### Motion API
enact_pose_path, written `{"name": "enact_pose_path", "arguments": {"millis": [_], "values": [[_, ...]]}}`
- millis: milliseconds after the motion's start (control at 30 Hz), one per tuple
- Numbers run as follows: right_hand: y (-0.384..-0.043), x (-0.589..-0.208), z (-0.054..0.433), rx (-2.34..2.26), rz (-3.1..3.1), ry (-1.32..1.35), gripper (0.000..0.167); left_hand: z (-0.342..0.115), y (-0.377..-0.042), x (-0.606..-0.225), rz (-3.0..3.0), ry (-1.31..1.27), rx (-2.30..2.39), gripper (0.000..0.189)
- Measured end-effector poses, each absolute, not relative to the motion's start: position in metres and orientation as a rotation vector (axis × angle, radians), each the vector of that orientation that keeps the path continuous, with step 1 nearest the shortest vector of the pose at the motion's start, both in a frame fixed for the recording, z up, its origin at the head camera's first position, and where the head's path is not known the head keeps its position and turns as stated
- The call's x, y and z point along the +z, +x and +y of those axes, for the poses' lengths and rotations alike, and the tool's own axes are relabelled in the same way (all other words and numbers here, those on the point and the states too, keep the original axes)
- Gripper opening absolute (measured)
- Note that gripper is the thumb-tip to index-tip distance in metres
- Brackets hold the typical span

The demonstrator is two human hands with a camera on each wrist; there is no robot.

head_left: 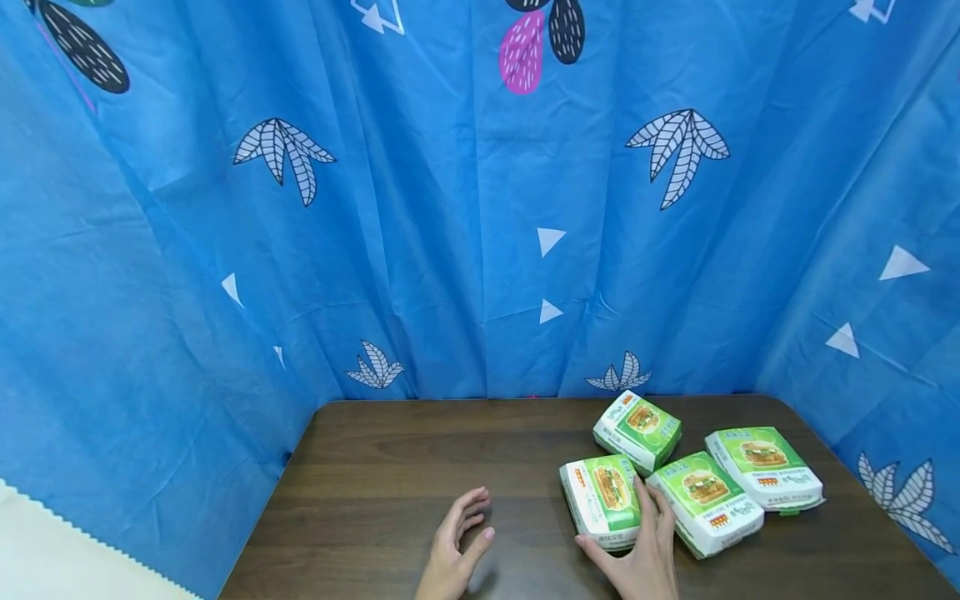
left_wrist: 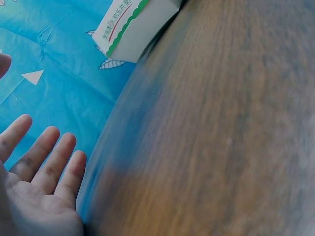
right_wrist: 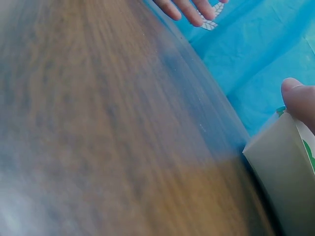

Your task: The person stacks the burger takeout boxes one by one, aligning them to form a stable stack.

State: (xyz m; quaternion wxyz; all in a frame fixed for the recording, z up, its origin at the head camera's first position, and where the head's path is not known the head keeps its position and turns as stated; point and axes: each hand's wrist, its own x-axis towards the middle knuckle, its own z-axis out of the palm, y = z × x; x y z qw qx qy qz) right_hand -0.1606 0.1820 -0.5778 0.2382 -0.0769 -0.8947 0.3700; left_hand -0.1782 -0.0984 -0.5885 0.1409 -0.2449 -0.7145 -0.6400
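Note:
My right hand (head_left: 647, 560) grips a green and white burger box (head_left: 592, 502), its thumb at the near left corner and its fingers along the right side. The box lies on the table. In the right wrist view, the thumb (right_wrist: 301, 102) touches the upper edge of the white box (right_wrist: 280, 172). To the left, my left hand (head_left: 452, 552) is apart from the boxes, fingers spread and slightly bent, holding nothing. Its palm (left_wrist: 39, 201) shows in the left wrist view, where part of a white box (left_wrist: 142, 37) appears at the top.
Another burger box (head_left: 637, 429) sits tilted behind the gripped one. A second box (head_left: 707, 504) stands close on its right, with a third (head_left: 767, 468) at the far right. The dark wooden table (head_left: 390, 475) ends at a blue patterned curtain (head_left: 427, 250).

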Motion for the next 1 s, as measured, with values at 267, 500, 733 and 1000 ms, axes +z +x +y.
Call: {"name": "enact_pose_path", "arguments": {"millis": [267, 500, 733, 1000], "values": [[-0.1597, -0.5817, 0.1845, 0.994, -2.378, -0.146, 0.125, -0.0983, -0.1769, -0.5881, -2.092, -0.680, -1.849, 0.051], [-0.1567, -0.5767, 0.1859, 1.106, -2.377, -0.176, 0.124, -0.0967, -0.1792, -0.5845, -2.146, -0.658, -1.851, 0.050], [-0.1557, -0.5738, 0.1857, 1.133, -2.427, -0.175, 0.121, -0.0975, -0.1782, -0.5841, -2.202, -0.611, -1.871, 0.050], [-0.1542, -0.5734, 0.1861, 1.152, -2.422, -0.124, 0.116, -0.0989, -0.1751, -0.5851, -2.188, -0.597, -1.882, 0.049]]}}
